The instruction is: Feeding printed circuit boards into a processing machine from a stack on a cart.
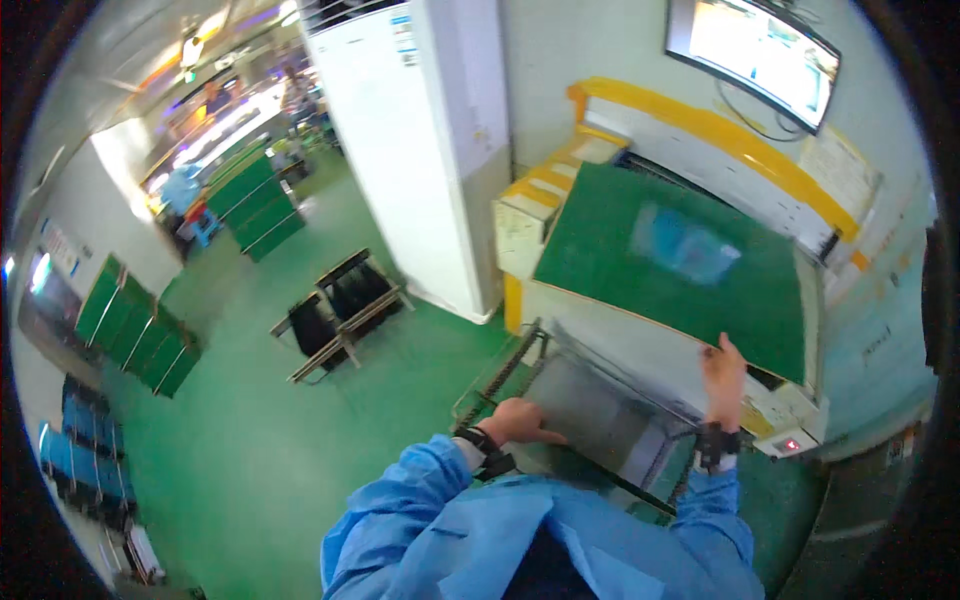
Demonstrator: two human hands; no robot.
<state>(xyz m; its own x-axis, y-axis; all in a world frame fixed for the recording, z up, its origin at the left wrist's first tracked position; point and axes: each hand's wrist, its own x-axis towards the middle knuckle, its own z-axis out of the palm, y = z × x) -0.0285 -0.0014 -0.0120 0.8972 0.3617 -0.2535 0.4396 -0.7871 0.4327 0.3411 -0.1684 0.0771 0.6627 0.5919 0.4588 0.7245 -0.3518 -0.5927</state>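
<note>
In front of my body stands a dark metal-framed rack (pixel 490 385) with a grey, see-through sheet-like surface (pixel 580 400) within its frame. My left hand (pixel 515 422) is at the rack's near left side, its fingers curled over the rail and its thumb stretched to the right. My right hand (pixel 725 378) is raised beside the front edge of the green-topped bench (pixel 600 250), slightly blurred, with fingers extended and nothing visible in them. A clear bluish plastic bag or sheet (pixel 685 245) lies on the green top, beyond that hand.
A tall white cabinet (pixel 390 150) stands left of the bench, and a screen (pixel 755 50) hangs above it. Two dark low racks (pixel 340 305) are on the green floor. Green-panelled stacks (pixel 140 325) and blue racks (pixel 85 450) line the left. A person (pixel 180 190) is farther back.
</note>
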